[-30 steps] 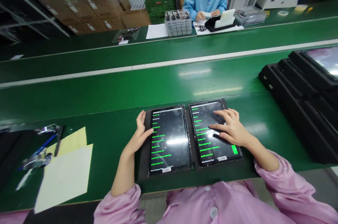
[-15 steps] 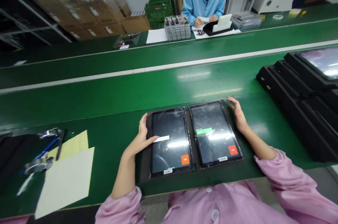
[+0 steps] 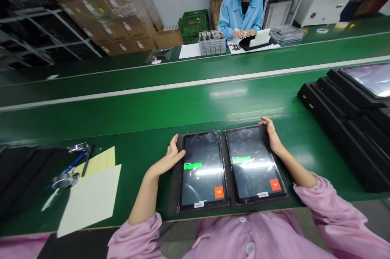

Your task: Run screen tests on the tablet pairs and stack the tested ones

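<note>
Two tablets lie side by side on the green bench in front of me, each with a dark screen, a green bar and an orange-red "Fail" square. Along the outer edge of the left tablet [image 3: 202,183] rests my left hand [image 3: 172,156], thumb over the border and fingers apart along its side. My right hand [image 3: 272,135] is at the upper outer corner of the right tablet [image 3: 251,181], fingers loosely extended along the edge. Neither hand lifts a tablet. Part of the right hand's underside is hidden.
Stacked black trays [image 3: 338,129] stand at the right, a tablet on top. Paper sheets [image 3: 94,198], a blue pen and shiny clips lie to the left. Across the bench, a person in a blue jacket [image 3: 227,13] handles small parts beside a stack of clear trays [image 3: 212,43].
The bar on the left tablet has turned from white to green, and my left thumb has drawn back toward the edge. My right fingers have come closer to the right tablet. The camera view has shifted slightly.
</note>
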A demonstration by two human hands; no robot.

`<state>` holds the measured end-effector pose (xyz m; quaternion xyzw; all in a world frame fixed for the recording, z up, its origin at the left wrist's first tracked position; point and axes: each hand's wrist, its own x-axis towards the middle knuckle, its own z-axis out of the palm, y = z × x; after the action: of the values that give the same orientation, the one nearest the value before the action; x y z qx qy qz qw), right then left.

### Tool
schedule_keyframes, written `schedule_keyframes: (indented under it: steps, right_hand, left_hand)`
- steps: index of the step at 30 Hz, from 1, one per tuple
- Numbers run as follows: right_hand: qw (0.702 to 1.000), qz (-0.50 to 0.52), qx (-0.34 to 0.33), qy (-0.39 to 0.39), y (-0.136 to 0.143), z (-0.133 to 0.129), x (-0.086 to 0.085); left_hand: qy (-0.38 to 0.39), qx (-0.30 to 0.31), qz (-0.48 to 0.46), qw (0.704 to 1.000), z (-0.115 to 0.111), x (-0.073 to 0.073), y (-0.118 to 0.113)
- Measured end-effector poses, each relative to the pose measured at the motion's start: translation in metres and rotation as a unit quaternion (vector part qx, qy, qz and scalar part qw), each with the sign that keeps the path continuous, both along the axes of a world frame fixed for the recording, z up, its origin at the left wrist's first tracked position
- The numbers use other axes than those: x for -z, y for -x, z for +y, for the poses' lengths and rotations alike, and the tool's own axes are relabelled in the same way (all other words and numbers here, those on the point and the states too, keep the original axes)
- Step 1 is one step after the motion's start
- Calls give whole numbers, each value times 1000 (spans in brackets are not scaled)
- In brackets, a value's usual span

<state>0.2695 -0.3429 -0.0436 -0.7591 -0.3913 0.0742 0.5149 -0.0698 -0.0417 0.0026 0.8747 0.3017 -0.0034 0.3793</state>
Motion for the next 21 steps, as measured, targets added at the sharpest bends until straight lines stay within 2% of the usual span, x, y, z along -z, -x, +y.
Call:
schedule_keyframes:
  steps: [2,3,6,8,10,13,19,21]
  right_hand:
    - [999,-20,8,29,2,3,-5]
    - [999,-30,9,31,3,4,-7]
    - [997,-71,13,11,10,4,-13]
    - [996,-84,10,-3,14,2,-14]
    - [996,-86,-1,-2,16,0,-13]
    - [997,-82,-9,9,17,-1,-14]
    - [994,-95,-46,-5,20,-4,-22]
    - [994,-97,-40,-4,20,-4,-22]
  left_hand:
    - [-85,-23,25,996,-9,-18,-14]
    - [-130,-1,32,991,-16,-28,-23]
    - [-209,170,55,962,-43,-55,-53]
    - [-233,263,89,932,-62,-64,-71]
    - [-267,287,122,912,-78,-64,-84]
    - [-315,268,128,901,-89,-59,-88]
    - [-316,320,47,892,-85,-57,-70]
    - [-332,301,50,893,-86,-53,-73]
